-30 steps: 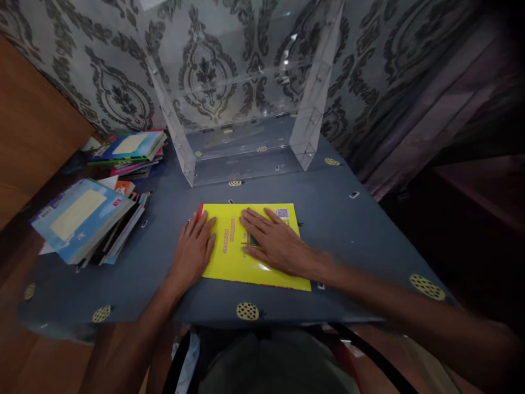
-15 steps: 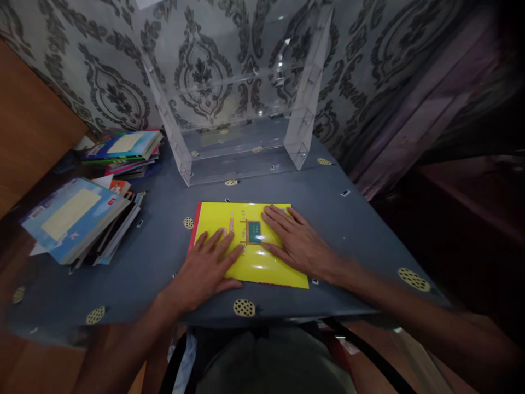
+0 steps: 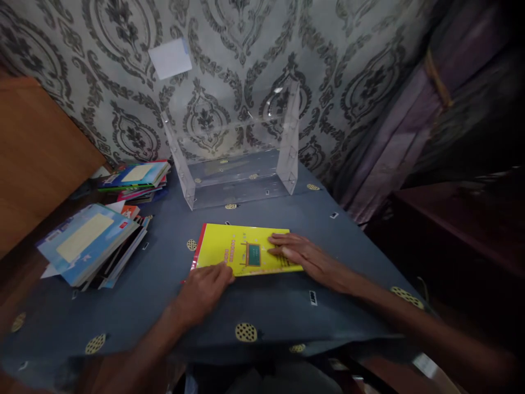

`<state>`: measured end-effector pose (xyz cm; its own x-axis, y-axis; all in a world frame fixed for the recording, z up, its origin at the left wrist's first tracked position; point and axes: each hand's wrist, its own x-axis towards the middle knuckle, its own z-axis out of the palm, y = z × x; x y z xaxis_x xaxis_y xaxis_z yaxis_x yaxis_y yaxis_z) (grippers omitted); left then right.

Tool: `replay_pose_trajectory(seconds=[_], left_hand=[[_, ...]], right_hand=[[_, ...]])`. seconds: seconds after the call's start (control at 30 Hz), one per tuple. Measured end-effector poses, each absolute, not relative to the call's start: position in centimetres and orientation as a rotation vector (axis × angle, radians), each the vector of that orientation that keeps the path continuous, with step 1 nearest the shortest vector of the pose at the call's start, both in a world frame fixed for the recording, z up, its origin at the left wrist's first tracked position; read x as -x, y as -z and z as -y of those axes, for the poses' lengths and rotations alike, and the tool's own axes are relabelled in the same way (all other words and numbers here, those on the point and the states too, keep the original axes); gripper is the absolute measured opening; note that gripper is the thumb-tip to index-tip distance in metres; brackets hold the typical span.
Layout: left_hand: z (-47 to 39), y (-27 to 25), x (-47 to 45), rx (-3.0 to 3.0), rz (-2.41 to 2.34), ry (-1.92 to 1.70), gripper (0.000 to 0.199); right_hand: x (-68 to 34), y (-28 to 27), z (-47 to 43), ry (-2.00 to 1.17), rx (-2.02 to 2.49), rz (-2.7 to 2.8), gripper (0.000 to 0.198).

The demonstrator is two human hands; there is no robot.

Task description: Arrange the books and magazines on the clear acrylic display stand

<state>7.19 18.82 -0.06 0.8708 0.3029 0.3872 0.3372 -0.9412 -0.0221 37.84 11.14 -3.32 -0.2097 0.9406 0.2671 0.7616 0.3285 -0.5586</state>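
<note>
A yellow book [image 3: 215, 246] with a red spine strip on its left and a small chalkboard picture on the cover lies on the table in front of me. My left hand [image 3: 205, 290] is at the book's near left corner, its fingers curled closed over the near edge. My right hand [image 3: 309, 257] rests on the right part of the cover with its fingers stretched out, hiding that side of it. The near edge of the book looks slightly raised, though I cannot tell by how much.
Two piles of books stand on the left: a nearer stack [image 3: 88, 241] and a farther stack [image 3: 141, 178]. A clear acrylic rack [image 3: 287, 158] stands at the back of the table [image 3: 164, 328]. A white card [image 3: 170, 59] shows against the patterned wall, and a curtain [image 3: 381, 131] hangs at right.
My left hand has gone from lying spread on the cover to curled over its near left edge. The right hand has shifted slightly on the cover. The view has tilted up.
</note>
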Motion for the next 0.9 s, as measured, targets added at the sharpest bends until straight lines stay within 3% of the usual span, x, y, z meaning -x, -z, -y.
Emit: replay_pose_trajectory(seconds=[0.1,0.33,0.5,0.73,0.9], left_hand=[[-19.7,-0.2,-7.4,3.062,0.847,0.717,0.032],[-20.8,-1.6,-8.1,3.233,1.265,0.934,0.033],[-21.5,-2.0,-8.1,3.222,1.546,1.151,0.039],[-22.2,-2.3,-7.9,3.115,1.765,1.508,0.046],[-23.4,-2.5,-7.8,2.987,1.805,1.717,0.048]], right_hand=[[-38.7,3.1,-10.5,-0.498,1.475,1.899,0.058],[-38.2,1.9,-12.2,-0.605,1.29,1.858,0.043],[-38.3,1.4,-14.0,-0.86,1.18,1.583,0.035],[-37.0,1.7,-15.9,-1.196,1.095,1.033,0.034],[-34.4,1.9,-17.9,-1.338,0.857,0.809,0.046]])
